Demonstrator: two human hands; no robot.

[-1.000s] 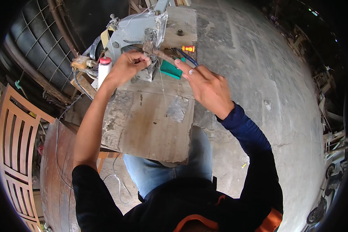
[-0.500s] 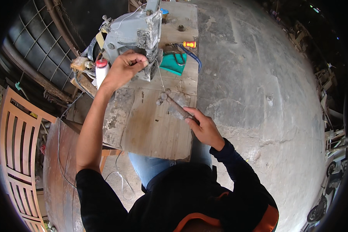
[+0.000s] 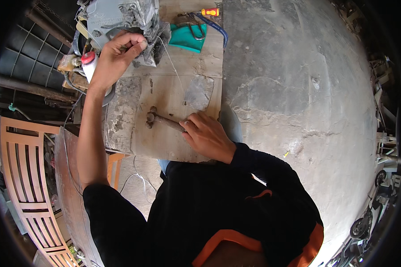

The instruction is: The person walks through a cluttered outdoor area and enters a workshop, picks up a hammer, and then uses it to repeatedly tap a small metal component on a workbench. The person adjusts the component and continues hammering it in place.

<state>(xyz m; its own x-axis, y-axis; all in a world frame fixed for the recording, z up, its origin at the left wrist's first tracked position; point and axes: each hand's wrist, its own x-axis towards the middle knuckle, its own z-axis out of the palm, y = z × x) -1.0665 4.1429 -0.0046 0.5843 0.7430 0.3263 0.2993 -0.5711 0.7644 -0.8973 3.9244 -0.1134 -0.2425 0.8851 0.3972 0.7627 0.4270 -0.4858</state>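
Note:
A grey, worn sewing machine (image 3: 104, 20) stands at the far left of the wooden table (image 3: 165, 147). My left hand (image 3: 120, 53) is at its needle end, thumb and fingertips pinched together; whatever they hold is too small to make out. A white thread (image 3: 168, 55) hangs from the machine toward the tabletop. Low over the table's near part, my right hand (image 3: 206, 133) has its fingers at the handle end of a rusty hammer (image 3: 165, 122). The hammer lies with its head pointing left. Beyond that hand is a flat grey metal plate (image 3: 199, 91) set on the table.
Behind, a teal cloth (image 3: 188, 39) lies with a metal shackle-shaped piece, a blue curved handle (image 3: 216, 30) and a yellow-red screwdriver handle (image 3: 210, 12). A white bottle with a red cap (image 3: 88, 62) stands left of the machine. A slatted wooden bench (image 3: 29, 178) is at left.
My right hand has lowered the hammer onto the tabletop, moving it left and nearer me. My left hand stays pinched at the needle end. The view has tilted toward me.

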